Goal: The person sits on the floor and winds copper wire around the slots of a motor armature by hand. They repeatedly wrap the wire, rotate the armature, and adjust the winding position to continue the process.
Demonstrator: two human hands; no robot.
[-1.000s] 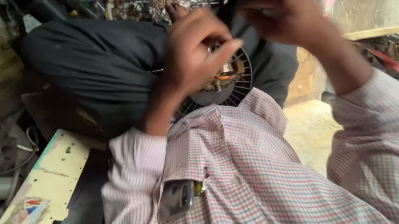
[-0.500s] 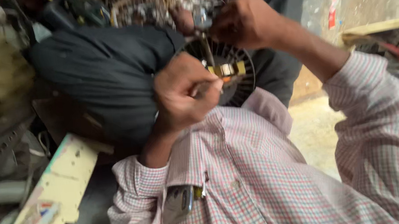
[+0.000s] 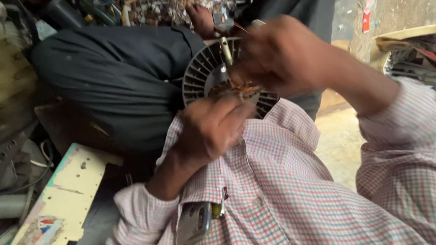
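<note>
Hands meet over a round slotted motor core [image 3: 202, 74]. Left hand [image 3: 212, 128] curls shut against it. Right hand [image 3: 281, 55] pinches a thin metal tool [image 3: 226, 50].

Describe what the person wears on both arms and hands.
Both arms are in long sleeves of a checked shirt, fine red and grey lines on a pale ground. The left sleeve bunches at the wrist; the right sleeve is loose and creased. The left hand and right hand are bare: no gloves; no rings or watch show.
</note>
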